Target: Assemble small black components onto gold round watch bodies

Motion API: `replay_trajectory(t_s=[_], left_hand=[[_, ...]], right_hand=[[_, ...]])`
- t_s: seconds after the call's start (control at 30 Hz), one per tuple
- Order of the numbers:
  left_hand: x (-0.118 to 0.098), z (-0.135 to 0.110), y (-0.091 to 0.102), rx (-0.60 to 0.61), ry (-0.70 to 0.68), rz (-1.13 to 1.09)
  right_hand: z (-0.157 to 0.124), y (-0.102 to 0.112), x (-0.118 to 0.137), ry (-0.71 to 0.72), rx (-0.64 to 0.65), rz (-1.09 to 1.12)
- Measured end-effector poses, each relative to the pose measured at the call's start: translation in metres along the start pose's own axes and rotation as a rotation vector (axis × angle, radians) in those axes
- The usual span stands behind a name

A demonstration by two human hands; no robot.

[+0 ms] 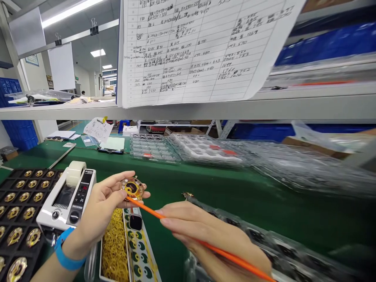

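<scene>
My left hand (107,196), with a blue band at the wrist, grips a round gold part (132,188) by its rim, thumb in front and fingers behind. The part has a dark centre and looks like a watch movement or case. Between the fingers of my right hand (205,231) is a thin orange stick (148,209), its tip touching the lower left of the gold part. Below my left hand stand a box of yellow rings (114,246) and a white sheet with green and yellow shapes (147,258). The stick's exact kind cannot be made out.
Left is a white tape dispenser (66,196) beside a black tray (8,211) of gold round parts. Clear plastic trays (293,250) lie at lower right; more trays (205,150) line the back. A shelf edge (235,111) with a handwritten sheet (188,51) crosses above the green table (164,176).
</scene>
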State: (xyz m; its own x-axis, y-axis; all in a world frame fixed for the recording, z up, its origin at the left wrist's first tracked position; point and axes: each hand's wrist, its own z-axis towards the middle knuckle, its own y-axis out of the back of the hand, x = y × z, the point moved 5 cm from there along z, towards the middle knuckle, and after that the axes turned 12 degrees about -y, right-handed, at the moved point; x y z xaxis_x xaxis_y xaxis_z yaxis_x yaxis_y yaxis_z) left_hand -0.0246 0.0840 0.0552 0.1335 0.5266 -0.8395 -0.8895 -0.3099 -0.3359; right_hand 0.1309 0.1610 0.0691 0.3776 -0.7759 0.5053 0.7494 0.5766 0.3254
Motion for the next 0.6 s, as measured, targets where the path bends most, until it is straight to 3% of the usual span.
replay_trajectory(t_s=[0.17,0.23,0.4,0.6], left_hand=[[0.008,-0.003,-0.009,-0.022,0.020,-0.024],[0.010,-0.006,-0.012,-0.023,0.017,-0.001],[0.016,-0.008,-0.015,-0.047,-0.003,0.032],[0.025,-0.007,-0.016,-0.063,0.007,0.064]], right_hand=[[-0.017,0.007,-0.006,-0.153,-0.398,-0.056],[-0.021,0.004,-0.007,-0.194,-0.472,-0.066],[-0.020,-0.004,-0.004,-0.152,-0.506,-0.135],[-0.019,-0.010,0.002,-0.063,-0.444,-0.262]])
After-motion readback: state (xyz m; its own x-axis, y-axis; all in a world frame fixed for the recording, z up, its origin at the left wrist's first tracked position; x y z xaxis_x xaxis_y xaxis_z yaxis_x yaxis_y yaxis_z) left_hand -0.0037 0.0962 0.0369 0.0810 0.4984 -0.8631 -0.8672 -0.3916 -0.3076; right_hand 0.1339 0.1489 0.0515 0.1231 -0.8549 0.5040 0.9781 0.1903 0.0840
